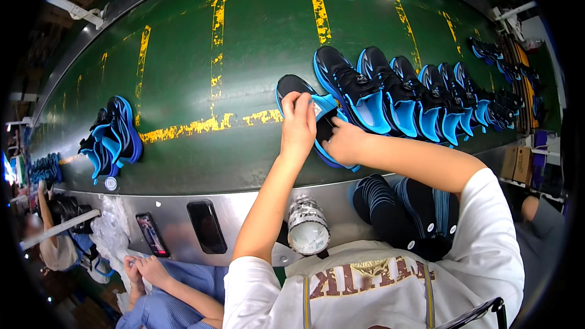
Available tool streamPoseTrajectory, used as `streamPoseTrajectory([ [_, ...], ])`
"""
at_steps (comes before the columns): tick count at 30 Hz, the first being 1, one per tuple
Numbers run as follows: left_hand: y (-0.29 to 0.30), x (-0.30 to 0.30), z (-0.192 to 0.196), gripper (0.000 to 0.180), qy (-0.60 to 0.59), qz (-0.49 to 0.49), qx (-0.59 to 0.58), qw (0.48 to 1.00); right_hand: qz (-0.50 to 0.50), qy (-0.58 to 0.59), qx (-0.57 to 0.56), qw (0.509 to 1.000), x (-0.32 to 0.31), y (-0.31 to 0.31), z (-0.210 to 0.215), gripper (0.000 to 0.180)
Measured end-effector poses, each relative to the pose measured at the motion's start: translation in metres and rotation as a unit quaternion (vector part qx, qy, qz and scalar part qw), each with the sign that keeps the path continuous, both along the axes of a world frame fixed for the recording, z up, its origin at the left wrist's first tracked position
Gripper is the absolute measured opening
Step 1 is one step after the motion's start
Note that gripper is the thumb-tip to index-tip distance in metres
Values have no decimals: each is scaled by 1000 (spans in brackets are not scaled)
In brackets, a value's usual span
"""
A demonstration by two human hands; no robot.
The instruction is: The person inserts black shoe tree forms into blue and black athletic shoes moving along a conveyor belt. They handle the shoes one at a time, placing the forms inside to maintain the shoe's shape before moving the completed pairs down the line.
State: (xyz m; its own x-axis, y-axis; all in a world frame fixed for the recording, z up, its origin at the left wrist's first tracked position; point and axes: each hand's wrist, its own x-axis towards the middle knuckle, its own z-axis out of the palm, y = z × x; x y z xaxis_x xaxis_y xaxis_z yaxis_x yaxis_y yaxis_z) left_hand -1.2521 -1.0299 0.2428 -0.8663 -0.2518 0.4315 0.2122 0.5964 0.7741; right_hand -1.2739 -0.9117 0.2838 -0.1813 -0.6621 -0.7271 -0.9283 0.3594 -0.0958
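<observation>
A black sneaker (294, 85) with a blue lining and blue sole edge lies on the green belt in front of me. My left hand (298, 125) grips its tongue side, fingers bent over the upper. A small white label (317, 109) shows on the blue lining beside those fingers. From the right, my right hand (346, 141) holds the sneaker at its opening near the heel. Its fingertips dip inside, partly hidden. Close to the right of this shoe begins a row of matching sneakers (341, 79), heels toward me.
Another pair of sneakers (122, 131) rests on the belt (183, 79) at left. Along the metal ledge are a phone (207, 226), a second phone (151, 234), a tape-wrapped cup (308, 228) and dark shoe uppers (390, 207). A co-worker's hands (146, 269) are at lower left.
</observation>
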Motion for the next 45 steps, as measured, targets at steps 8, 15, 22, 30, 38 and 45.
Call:
streamPoseTrajectory([
  [8, 1, 6, 21, 36, -195, -131, 5, 972, -122, -30, -66, 990, 24, 22, 3, 44],
  [15, -1, 44, 19, 37, -90, -110, -49, 989, -334, 68, -516, 785, 96, 85, -9, 18],
  [22, -14, 55, 15, 22, -16, -35, -165, 986, -361, 26, -526, 770, 117, 89, 3, 30],
  [30, -76, -9, 39, 23, -72, -13, -620, 782, -577, 220, -356, 701, 159, 213, 18, 40],
  [38, -69, -19, 41, 17, -149, -15, -699, 699, -689, 106, -212, 685, 226, 277, 29, 60],
  [45, -95, -20, 133, 6, -80, 4, -299, 951, -700, 182, -262, 639, 230, 288, 53, 49],
])
